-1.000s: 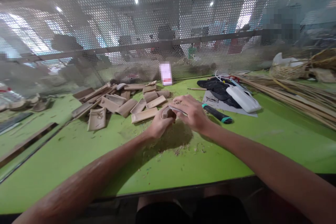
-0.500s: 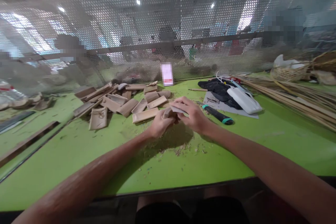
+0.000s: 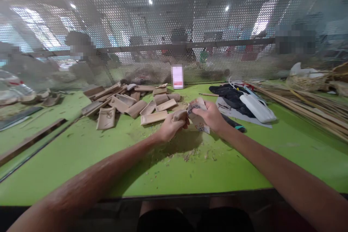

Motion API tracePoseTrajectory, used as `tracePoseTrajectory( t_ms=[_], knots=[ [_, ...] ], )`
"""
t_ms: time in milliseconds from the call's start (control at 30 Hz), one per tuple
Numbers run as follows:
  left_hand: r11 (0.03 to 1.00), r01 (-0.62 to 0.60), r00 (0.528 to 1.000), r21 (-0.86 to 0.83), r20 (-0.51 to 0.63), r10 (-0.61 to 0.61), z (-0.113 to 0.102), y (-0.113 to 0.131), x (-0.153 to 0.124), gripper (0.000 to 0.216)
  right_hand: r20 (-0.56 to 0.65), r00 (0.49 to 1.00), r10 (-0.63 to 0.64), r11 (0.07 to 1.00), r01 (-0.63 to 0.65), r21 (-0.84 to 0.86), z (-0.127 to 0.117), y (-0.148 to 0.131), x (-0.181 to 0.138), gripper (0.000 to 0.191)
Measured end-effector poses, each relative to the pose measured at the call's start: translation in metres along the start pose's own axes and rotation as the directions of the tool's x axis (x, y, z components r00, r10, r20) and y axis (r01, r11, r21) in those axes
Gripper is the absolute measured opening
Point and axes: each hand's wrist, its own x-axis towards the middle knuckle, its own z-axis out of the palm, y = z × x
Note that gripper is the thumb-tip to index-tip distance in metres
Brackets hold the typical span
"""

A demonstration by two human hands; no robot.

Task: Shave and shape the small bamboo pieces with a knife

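My left hand [image 3: 168,127] is closed around a small piece of bamboo [image 3: 179,115] over the middle of the table. Close beside it, my right hand [image 3: 214,116] pinches a bent sheet of sandpaper [image 3: 196,119], its printed backing turned to me. The paper's left edge is at the end of the bamboo; whether they touch I cannot tell. Fine dust and shavings [image 3: 190,154] lie on the green table [image 3: 130,174] under both hands. Partly behind my right wrist is a black tool handle with teal bands [image 3: 236,124].
Split bamboo pieces [image 3: 136,108] are heaped at the back left. Toward the right lie a black glove-like cloth [image 3: 231,96], a white device [image 3: 257,108] and long bamboo strips [image 3: 301,108]. A perforated metal screen [image 3: 152,25] stands behind, with people beyond it.
The sandpaper has come off the bamboo and opened out, showing its printed back. My right hand has shifted rightward; my left hand keeps its hold. The view has turned slightly left.
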Motion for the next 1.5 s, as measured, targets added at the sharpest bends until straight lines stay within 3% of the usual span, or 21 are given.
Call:
tracePoseTrajectory(
  t_ms=[233,533,700,833,967,1133,1200,1300,1500],
  knots=[
    [0.999,-0.038,0.999,0.009,0.016,0.038,0.001,-0.001,0.0,0.021,-0.01,0.992,0.125,0.982,-0.122,0.144,-0.001,-0.005,0.002,0.018],
    [0.999,-0.024,1.0,-0.029,0.008,0.024,0.002,-0.001,0.0,0.026,0.001,0.999,0.043,0.999,-0.043,0.012,0.0,-0.009,-0.005,0.032],
    [0.997,-0.059,0.998,0.058,0.026,0.057,0.004,0.002,-0.001,0.021,0.107,0.994,0.015,1.0,-0.013,-0.021,0.001,-0.008,-0.005,0.033],
    [0.984,-0.093,0.995,0.151,0.042,0.088,0.006,0.002,-0.003,0.017,0.049,0.985,-0.167,0.977,0.172,-0.124,0.004,-0.004,-0.004,0.031],
    [0.98,-0.095,0.995,0.174,0.04,0.09,0.006,-0.002,-0.003,0.015,-0.011,0.911,-0.413,0.868,0.39,-0.308,0.008,-0.003,-0.007,0.035],
    [0.983,-0.101,0.994,0.153,0.047,0.095,0.005,-0.004,-0.002,0.018,-0.019,0.843,-0.538,0.744,0.464,-0.481,0.01,-0.008,-0.013,0.035],
    [0.981,-0.104,0.994,0.166,0.054,0.097,0.005,-0.003,-0.002,0.018,0.024,0.834,-0.552,0.725,0.493,-0.481,0.009,-0.009,-0.012,0.033],
    [0.981,-0.105,0.994,0.165,0.043,0.099,0.006,-0.001,-0.002,0.017,0.172,0.824,-0.539,0.714,0.556,-0.426,0.007,-0.008,-0.01,0.011],
    [0.995,-0.061,0.997,0.073,-0.045,0.065,0.006,0.001,-0.001,0.022,0.337,0.809,-0.481,0.732,0.583,-0.353,0.01,-0.003,-0.013,0.035]
  ],
)
